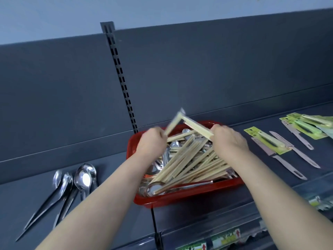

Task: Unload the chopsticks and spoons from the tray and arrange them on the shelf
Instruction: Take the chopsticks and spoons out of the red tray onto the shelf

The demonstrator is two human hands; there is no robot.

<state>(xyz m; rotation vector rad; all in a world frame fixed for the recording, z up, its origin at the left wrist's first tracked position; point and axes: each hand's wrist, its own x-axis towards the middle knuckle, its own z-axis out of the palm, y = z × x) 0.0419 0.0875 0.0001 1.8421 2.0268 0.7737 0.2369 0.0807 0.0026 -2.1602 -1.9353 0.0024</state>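
Observation:
A red tray sits on the dark shelf, heaped with pale wooden chopsticks and steel spoons. Above its far left corner my left hand grips a blurred pair of chopsticks that points up and away. My right hand grips another pair of chopsticks over the tray's far right side. The far tips of the two pairs nearly meet. Several long-handled spoons lie in a row on the shelf to the left of the tray.
Packaged knives on green cards and loose knives lie on the shelf to the right. More green packs are piled at the far right. A slotted upright runs up the dark back panel. Price tags line the shelf's front edge.

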